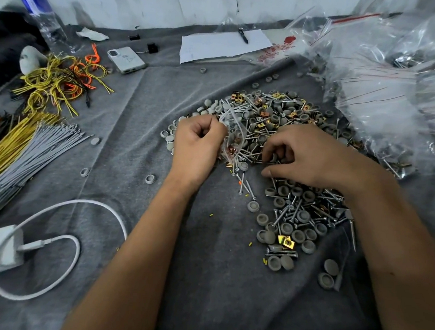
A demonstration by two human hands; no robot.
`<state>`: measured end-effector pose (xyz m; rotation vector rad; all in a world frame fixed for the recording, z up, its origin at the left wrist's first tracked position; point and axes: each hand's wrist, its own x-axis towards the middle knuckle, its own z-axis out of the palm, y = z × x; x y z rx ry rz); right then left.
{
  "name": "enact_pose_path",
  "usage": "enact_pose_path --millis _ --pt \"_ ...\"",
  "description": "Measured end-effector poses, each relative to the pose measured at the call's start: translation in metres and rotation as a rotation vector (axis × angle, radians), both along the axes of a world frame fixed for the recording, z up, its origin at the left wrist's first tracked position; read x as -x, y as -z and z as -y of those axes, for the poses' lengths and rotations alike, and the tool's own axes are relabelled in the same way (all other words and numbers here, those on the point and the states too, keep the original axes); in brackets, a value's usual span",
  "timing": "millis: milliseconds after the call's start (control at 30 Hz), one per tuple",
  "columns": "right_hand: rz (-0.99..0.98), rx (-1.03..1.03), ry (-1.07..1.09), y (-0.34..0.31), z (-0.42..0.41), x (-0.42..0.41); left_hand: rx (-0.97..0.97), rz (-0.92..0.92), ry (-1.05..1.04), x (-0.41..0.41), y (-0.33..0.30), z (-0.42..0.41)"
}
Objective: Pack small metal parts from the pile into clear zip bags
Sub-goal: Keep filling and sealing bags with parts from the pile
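A pile of small parts (271, 119), made of screws, grey round caps and gold and copper clips, spreads over the grey cloth (143, 125) from centre to lower right. My left hand (196, 148) grips a small clear zip bag (231, 137) at the pile's left edge; copper clips show inside it. My right hand (310, 159) lies on the pile just right of the bag, its fingers curled down and pinching among the screws and caps. Exactly what it pinches is hidden under the fingers.
A heap of clear zip bags (392, 80) fills the right back. Yellow, orange and grey cable ties (37, 120) lie at left, with a phone (126, 59), a water bottle (45, 22), paper with a pen (225, 45), and a white charger with cable (13, 250).
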<state>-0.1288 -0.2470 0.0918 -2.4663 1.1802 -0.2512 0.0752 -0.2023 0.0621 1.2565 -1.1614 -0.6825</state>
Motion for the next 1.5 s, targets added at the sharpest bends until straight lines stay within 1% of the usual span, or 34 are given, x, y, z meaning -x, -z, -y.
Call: enact_pose_path --millis 133,267,467,600,667,700,833,900,967,1033,1200,1300,1433,1500 --pt "-0.044 -0.002 0.046 -0.001 -0.001 -0.002 -0.003 0.005 -0.005 0.001 -0.003 -0.001" --pt "-0.196 0.056 0.062 -0.001 -0.003 -0.013 -0.014 0.002 -0.007 0.002 -0.003 -0.001" --pt "-0.113 0.040 0.008 -0.004 -0.007 -0.008 -0.019 0.022 -0.011 0.001 -0.002 0.001" --pt "-0.087 0.091 -0.029 -0.002 -0.007 -0.008 -0.012 0.025 -0.007 0.002 -0.001 0.000" --pt "-0.015 0.108 -0.044 -0.001 -0.007 -0.008 -0.010 0.018 0.001 0.002 0.000 0.000" --pt "0.052 0.126 -0.051 -0.001 -0.007 -0.009 -0.008 0.018 0.005 0.002 0.000 0.000" --pt "0.470 0.279 0.017 -0.003 -0.011 -0.016 0.019 0.069 0.011 0.003 -0.001 -0.001" --pt "0.538 0.363 0.012 -0.002 -0.015 -0.021 0.038 0.110 0.015 0.004 -0.002 -0.002" --pt "0.518 0.420 -0.042 0.001 -0.019 -0.027 0.045 0.138 0.026 0.004 -0.003 -0.003" --pt "0.497 0.417 -0.068 0.003 -0.019 -0.029 0.042 0.137 0.031 0.004 -0.003 -0.003" --pt "0.494 0.301 0.089 0.005 -0.006 -0.018 0.032 0.093 0.008 0.002 -0.002 -0.002" --pt "0.411 0.262 0.118 0.010 -0.001 -0.014 0.035 0.076 -0.005 0.001 -0.001 -0.001" --pt "0.342 0.310 0.126 0.011 -0.001 -0.014 0.045 0.020 -0.051 0.000 0.000 0.001" --pt "0.259 0.393 0.121 0.013 -0.002 -0.019 0.043 -0.023 -0.078 -0.002 0.000 0.001"
